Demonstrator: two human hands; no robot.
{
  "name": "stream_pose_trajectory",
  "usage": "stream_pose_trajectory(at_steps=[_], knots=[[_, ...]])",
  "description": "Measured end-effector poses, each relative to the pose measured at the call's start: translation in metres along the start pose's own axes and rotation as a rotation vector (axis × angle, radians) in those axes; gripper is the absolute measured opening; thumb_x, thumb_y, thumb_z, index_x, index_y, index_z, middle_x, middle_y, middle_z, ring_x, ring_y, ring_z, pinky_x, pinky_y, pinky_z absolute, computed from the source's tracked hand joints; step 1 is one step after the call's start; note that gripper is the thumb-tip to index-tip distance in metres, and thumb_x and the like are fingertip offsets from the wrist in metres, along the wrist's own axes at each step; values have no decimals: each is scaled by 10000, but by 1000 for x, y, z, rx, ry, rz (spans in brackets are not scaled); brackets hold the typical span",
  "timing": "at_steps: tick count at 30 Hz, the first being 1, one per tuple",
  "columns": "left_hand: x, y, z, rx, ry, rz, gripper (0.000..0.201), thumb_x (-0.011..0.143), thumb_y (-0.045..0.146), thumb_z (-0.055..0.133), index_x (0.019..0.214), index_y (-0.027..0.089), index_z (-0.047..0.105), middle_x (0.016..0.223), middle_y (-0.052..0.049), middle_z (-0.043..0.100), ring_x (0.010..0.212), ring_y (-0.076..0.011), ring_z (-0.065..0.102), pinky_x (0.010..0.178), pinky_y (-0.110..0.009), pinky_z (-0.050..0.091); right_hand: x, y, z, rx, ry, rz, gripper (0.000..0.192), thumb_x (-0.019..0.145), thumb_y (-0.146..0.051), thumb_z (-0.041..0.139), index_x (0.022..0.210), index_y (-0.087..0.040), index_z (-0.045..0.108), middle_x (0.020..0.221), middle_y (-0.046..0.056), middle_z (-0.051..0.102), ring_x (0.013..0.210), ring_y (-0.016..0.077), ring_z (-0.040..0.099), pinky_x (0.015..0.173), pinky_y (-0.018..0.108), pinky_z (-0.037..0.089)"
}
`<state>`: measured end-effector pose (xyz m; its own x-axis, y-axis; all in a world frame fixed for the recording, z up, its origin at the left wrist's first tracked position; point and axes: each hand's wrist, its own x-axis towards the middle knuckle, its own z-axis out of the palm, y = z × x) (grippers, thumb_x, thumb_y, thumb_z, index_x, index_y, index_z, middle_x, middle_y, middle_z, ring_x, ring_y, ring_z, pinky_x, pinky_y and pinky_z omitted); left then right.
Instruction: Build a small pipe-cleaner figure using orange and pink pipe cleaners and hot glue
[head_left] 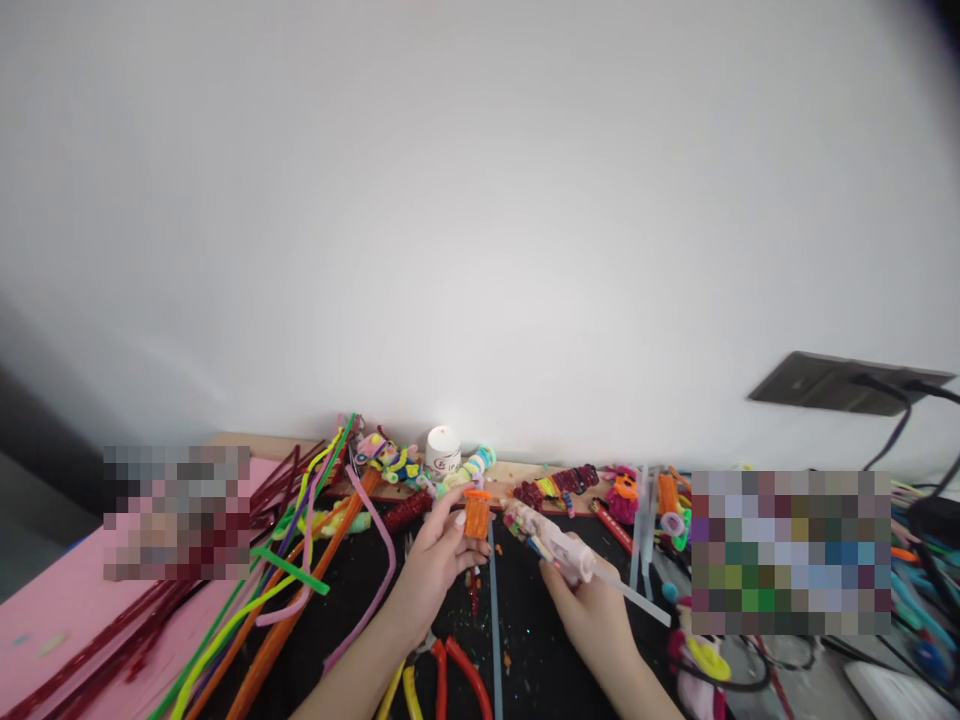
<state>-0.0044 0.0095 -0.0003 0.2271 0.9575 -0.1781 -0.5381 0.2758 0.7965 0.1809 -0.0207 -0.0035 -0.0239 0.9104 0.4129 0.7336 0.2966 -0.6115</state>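
Observation:
My left hand [435, 560] holds a small orange pipe-cleaner piece [476, 513] upright between thumb and fingers, above a black mat [525, 640]. My right hand [589, 605] grips a pale pink glue gun [559, 545], a clear glue stick [637, 600] poking out of its back. The gun's nozzle points left, a short way to the right of the orange piece and not touching it.
Long pipe cleaners [285, 580] in several colours fan out at the left over a pink sheet [52, 620]. Small finished pipe-cleaner figures [570, 485] and a white cup [442, 452] line the wall. Red-handled pliers [457, 675] lie near me. A wall socket [832, 382] with cables is at right.

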Motion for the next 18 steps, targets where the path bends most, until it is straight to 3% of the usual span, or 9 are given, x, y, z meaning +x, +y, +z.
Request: stream_pose_trajectory(at_steps=[2, 7, 14, 18], knots=[[1, 0, -1, -7, 11, 10, 654, 741, 375, 603, 1318, 213, 343, 838, -37, 589, 680, -158, 587, 696, -318, 429, 1, 0, -1, -20, -2, 16, 140, 804, -213, 461, 796, -174, 595, 684, 26, 629, 604, 166, 607, 553, 237, 472], [1, 2, -2, -12, 57, 22, 671, 743, 376, 604, 1328, 225, 314, 925, -51, 582, 720, -163, 603, 716, -317, 441, 2, 0, -5, -121, -94, 2, 305, 818, -222, 443, 1111, -194, 524, 1011, 75, 627, 881, 211, 610, 738, 313, 471], [2, 3, -4, 40, 122, 67, 618, 751, 377, 604, 1300, 268, 343, 1021, -46, 541, 771, -157, 616, 745, -311, 463, -1, 4, 2, -374, -152, 25, 531, 678, -97, 461, 1202, -185, 465, 1041, 99, 584, 964, 271, 522, 780, 414, 397], [3, 3, -7, 62, 129, 105, 560, 772, 373, 581, 1282, 275, 370, 1009, -41, 558, 795, -152, 617, 756, -297, 467, -3, 2, 4, -405, -117, -14, 549, 664, -83, 460, 1193, -227, 478, 1096, 86, 553, 1004, 285, 471, 804, 454, 376]])
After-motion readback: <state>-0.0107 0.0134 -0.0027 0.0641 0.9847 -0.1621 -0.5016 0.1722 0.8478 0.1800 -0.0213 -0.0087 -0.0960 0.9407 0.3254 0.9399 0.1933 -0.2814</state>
